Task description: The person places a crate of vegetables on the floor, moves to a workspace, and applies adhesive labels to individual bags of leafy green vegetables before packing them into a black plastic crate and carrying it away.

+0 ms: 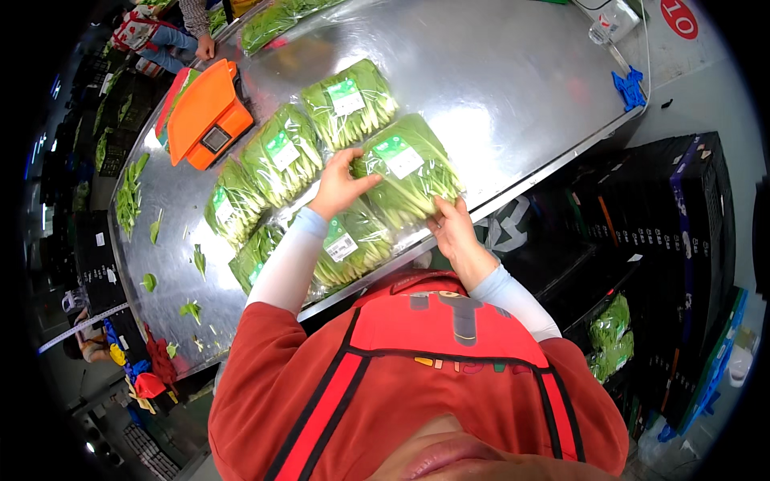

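Between my two hands lies a clear plastic bag of leafy greens (415, 141) with a green and white label. My left hand (343, 183) touches its left side, thumb and fingers spread. The fingers of my right hand (454, 228) are at the stem end, near the table's front edge. Left of this bag are several more packed greens: one bag at the back (349, 99), another in the middle (283, 150) and a third farther left (231, 201). Under my left forearm, a labelled bag (349, 246) and a partly hidden bag (255, 258) rest close to the front edge.
An orange digital scale (210, 114) stands on the steel table (529, 78). Loose leaves (129, 195) are scattered at the left. Black crates (649, 204) are stacked to the right, beside a crate with bagged greens (610, 337). Another person's hand (205, 47) is at the far edge.
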`<action>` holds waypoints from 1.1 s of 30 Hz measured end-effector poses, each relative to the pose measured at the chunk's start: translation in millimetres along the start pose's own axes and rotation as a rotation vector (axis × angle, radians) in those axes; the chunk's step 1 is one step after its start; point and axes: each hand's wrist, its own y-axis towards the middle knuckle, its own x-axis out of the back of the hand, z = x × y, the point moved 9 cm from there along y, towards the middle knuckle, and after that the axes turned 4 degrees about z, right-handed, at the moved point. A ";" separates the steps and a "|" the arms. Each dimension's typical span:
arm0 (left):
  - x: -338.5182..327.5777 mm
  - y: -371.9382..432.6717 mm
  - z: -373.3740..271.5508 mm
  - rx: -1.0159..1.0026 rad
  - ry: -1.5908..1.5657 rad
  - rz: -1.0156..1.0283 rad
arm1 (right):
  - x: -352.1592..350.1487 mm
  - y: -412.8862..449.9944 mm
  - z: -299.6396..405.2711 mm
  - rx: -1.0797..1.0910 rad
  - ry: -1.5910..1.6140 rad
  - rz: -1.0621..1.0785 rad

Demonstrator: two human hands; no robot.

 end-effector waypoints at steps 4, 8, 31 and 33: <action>42.3 5.4 -36.2 -0.096 -0.036 -0.013 | -32.0 -7.4 24.2 0.110 0.046 0.068; 115.4 43.8 -45.3 -0.165 -0.005 -0.214 | -101.8 10.8 46.3 0.153 -0.035 0.230; 24.1 142.6 104.0 0.638 -0.757 0.475 | -110.4 138.5 43.2 0.165 0.208 0.207; 39.4 124.8 77.2 0.488 -0.645 0.389 | -114.1 119.8 53.8 0.167 0.243 0.300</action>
